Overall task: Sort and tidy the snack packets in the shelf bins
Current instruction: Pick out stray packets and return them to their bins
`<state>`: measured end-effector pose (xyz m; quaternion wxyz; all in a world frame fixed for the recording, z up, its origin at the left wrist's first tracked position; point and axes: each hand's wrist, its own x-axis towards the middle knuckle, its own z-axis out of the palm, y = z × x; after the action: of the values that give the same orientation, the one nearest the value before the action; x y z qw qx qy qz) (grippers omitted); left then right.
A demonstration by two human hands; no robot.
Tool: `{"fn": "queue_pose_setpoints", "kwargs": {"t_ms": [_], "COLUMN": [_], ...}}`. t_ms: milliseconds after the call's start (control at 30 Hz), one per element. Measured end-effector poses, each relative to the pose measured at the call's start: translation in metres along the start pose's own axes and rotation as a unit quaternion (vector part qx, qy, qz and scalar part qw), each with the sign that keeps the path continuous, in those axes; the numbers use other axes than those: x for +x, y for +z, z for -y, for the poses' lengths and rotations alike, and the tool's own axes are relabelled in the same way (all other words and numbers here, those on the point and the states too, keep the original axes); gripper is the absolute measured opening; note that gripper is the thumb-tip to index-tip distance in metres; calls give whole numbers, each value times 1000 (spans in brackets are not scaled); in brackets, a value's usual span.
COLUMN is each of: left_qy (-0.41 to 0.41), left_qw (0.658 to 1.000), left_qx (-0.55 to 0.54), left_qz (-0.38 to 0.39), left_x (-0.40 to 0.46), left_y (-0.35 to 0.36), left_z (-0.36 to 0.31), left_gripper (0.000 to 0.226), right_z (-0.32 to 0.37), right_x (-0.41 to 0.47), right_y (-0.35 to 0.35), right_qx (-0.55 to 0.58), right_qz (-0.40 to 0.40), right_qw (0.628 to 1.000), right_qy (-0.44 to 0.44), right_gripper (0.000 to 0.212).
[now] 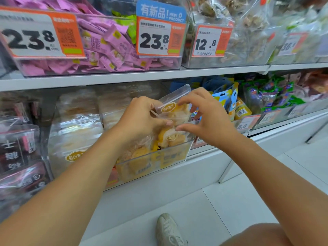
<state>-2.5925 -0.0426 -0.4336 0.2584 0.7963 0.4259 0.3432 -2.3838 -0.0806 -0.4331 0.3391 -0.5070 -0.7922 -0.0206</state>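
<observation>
A clear snack packet (174, 105) with yellow pastry and a gold oval label stands upright in a clear bin (154, 163) on the lower shelf. My left hand (142, 119) grips the packet's left side, thumb on its front. My right hand (207, 118) is at the packet's right edge, index fingertip on the packet's front and thumb reaching below it toward another packet (170, 137) of the same kind. More yellow pastry packets fill the bin beneath.
White pastry packets (76, 128) and dark packets (19, 153) sit to the left. Blue-yellow pouches (229, 98) and green packets (271, 95) sit to the right. Above, bins hold pink packets (110, 50) behind price tags (156, 36). My shoe (168, 229) is on the white floor.
</observation>
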Motion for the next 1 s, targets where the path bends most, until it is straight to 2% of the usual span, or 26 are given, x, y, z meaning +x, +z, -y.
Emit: {"fn": "queue_pose_setpoints", "kwargs": {"t_ms": [133, 267, 367, 433, 533, 633, 733, 867, 1000], "left_qy": [17, 31, 24, 22, 35, 21, 1, -11, 5], "left_qw": [999, 991, 976, 971, 972, 960, 946, 931, 932], "left_qx": [44, 127, 200, 216, 213, 250, 284, 312, 309], "left_qz": [26, 28, 80, 97, 89, 125, 155, 187, 187], "left_x": [-3, -5, -6, -8, -12, -15, -19, -24, -32], "left_y": [-11, -9, -8, -9, -14, -24, -28, -33, -34], "left_z": [5, 12, 13, 10, 7, 7, 8, 9, 11], "left_gripper": [19, 17, 19, 19, 34, 37, 38, 41, 35], "right_z": [1, 2, 4, 7, 12, 23, 31, 34, 32], "right_x": [-2, -1, 3, 5, 8, 16, 22, 21, 18], "right_y": [4, 4, 1, 4, 6, -4, -4, 9, 10], "right_qx": [-26, 26, -5, -23, -56, -174, -267, -274, -190], "right_qz": [57, 68, 142, 193, 196, 218, 227, 263, 197], "right_qw": [997, 995, 988, 979, 977, 959, 936, 923, 961], "right_qy": [35, 69, 59, 62, 53, 56, 44, 54, -33], "right_gripper": [55, 49, 54, 41, 17, 16, 22, 26, 72]}}
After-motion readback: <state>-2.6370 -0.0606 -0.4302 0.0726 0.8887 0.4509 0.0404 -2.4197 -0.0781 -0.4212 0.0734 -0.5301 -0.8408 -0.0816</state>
